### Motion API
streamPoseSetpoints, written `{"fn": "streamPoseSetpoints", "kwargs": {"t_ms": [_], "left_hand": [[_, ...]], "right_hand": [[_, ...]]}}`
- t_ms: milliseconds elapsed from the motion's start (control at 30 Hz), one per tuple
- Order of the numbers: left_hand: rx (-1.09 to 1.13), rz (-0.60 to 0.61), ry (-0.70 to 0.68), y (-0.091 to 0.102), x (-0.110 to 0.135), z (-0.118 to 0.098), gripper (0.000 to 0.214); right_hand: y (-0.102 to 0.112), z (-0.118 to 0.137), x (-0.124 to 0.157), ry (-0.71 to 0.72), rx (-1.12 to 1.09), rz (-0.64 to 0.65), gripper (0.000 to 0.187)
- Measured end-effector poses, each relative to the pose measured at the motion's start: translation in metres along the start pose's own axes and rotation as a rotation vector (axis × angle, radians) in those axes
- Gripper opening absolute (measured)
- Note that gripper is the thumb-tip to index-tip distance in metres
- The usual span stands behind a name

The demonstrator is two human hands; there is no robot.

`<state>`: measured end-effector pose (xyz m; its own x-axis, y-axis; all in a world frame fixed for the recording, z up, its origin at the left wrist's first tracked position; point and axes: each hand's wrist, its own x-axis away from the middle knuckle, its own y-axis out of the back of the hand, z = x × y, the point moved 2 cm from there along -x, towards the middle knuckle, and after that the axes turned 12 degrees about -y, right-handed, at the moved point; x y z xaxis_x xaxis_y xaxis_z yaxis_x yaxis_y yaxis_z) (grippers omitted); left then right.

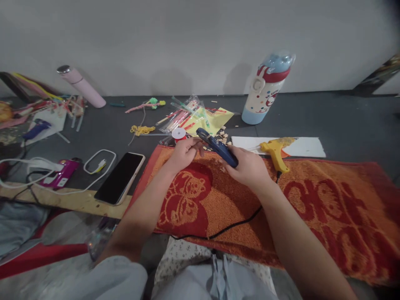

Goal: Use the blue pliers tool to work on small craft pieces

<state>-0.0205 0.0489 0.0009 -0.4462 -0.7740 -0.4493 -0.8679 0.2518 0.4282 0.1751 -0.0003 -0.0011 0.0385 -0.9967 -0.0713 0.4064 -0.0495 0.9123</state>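
My right hand is closed around a dark blue hand tool, which looks like a pair of cutters and points up and to the left over the towel. Close to its far end, the fingers of my left hand are pinched together. What they hold, if anything, is too small to make out. Just behind the left hand stands a white-topped spool with red on it. Small pale wooden bits lie scattered behind the tool. Under both hands spreads an orange and red towel.
A yellow glue gun rests on a white board at right, its black cord crossing the towel. Behind are a bottle and sticks on yellow paper. Leftward lie a phone, white cables and a pink flask.
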Motion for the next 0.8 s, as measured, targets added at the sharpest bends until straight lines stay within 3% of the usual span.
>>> {"fn": "streamPoseSetpoints", "kwargs": {"t_ms": [367,800], "left_hand": [[-0.076,-0.057,-0.056,-0.0031,0.0021,0.0006,0.025],[-0.119,-0.044,-0.061,-0.0025,0.0013,-0.0033,0.027]], "right_hand": [[0.0018,0.0035,0.0019,-0.040,0.015,-0.009,0.038],[0.0013,0.0034,0.0018,-0.032,0.019,-0.005,0.037]]}}
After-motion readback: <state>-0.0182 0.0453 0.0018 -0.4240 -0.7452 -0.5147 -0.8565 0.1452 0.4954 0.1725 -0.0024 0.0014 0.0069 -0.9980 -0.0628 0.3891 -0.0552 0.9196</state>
